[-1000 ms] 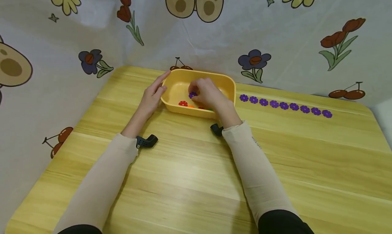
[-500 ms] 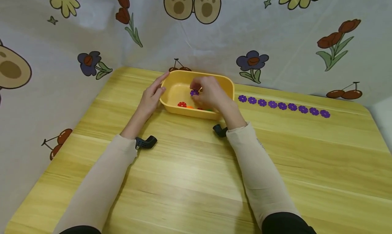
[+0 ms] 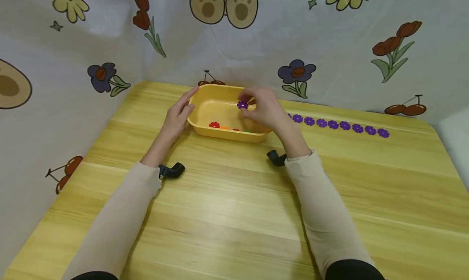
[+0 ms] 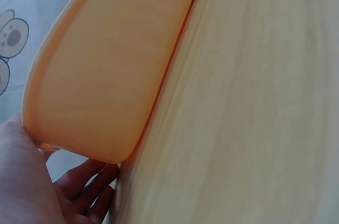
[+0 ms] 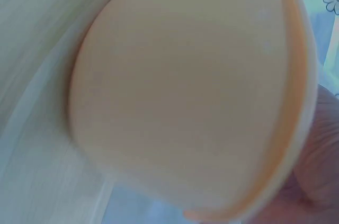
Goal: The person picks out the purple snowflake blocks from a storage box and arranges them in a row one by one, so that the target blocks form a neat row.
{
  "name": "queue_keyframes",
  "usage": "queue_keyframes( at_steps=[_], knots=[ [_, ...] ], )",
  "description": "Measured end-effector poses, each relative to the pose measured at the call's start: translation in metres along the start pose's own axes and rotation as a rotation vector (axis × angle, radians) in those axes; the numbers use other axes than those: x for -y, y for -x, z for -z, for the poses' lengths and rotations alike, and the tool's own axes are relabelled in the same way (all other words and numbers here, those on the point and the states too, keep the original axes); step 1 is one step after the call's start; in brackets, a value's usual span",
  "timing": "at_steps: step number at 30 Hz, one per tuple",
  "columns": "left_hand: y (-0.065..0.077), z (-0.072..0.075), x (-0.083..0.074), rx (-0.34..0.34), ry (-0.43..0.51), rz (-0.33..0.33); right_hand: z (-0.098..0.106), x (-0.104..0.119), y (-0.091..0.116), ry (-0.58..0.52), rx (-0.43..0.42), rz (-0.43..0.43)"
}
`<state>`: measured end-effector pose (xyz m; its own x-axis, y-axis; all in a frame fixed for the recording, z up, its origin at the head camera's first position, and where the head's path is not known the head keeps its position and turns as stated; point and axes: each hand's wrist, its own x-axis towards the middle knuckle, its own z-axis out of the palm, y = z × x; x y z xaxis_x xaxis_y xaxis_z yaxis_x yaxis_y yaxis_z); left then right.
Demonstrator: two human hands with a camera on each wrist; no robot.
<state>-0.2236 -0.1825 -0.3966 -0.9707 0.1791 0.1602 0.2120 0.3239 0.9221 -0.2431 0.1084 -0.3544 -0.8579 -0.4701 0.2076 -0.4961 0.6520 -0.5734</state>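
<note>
A yellow plastic tub stands on the table in the head view. My left hand grips its left end, thumb at the rim; in the left wrist view the fingers lie around the outside of the tub. My right hand is over the tub's right half and pinches a purple flower-shaped disc between thumb and fingers. Below, a red disc and a few orange, red and green pieces show partly behind the front wall. The tub's outer wall covers the held disc in the right wrist view.
To the tub's right, a row of several purple discs runs along the back of the wooden table. A white cloth with printed flowers and paws hangs behind. Black camera mounts sit at both wrists.
My right hand has risen and moved right inside the tub with the purple disc, now overlapping the tub's right rim. The left hand keeps its grip. The head view has shifted slightly.
</note>
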Motion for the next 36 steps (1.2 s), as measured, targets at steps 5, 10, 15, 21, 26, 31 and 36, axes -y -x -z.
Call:
queue_keyframes(
  at_steps=[5,10,15,21,26,31,36],
  knots=[
    [0.000,-0.001,0.000,0.000,-0.011,-0.001,0.011,-0.011,0.015,0.008,-0.047,0.013],
    [0.000,0.001,-0.003,0.004,-0.020,-0.007,0.018,-0.018,0.027,0.008,-0.083,0.015],
    [0.001,0.001,-0.004,0.007,-0.023,-0.011,0.027,-0.024,0.038,0.017,-0.118,0.019],
    [0.002,0.000,-0.003,0.010,-0.018,-0.004,0.038,-0.037,0.050,0.021,-0.151,0.024],
    [0.003,-0.001,-0.003,0.001,-0.014,-0.001,0.044,-0.047,0.058,0.006,-0.168,0.017],
    [0.003,-0.002,-0.002,0.002,-0.014,-0.006,0.049,-0.059,0.069,0.013,-0.155,-0.032],
    [0.002,-0.002,-0.001,0.006,-0.004,-0.007,0.057,-0.072,0.081,0.022,-0.164,-0.073]
  ],
)
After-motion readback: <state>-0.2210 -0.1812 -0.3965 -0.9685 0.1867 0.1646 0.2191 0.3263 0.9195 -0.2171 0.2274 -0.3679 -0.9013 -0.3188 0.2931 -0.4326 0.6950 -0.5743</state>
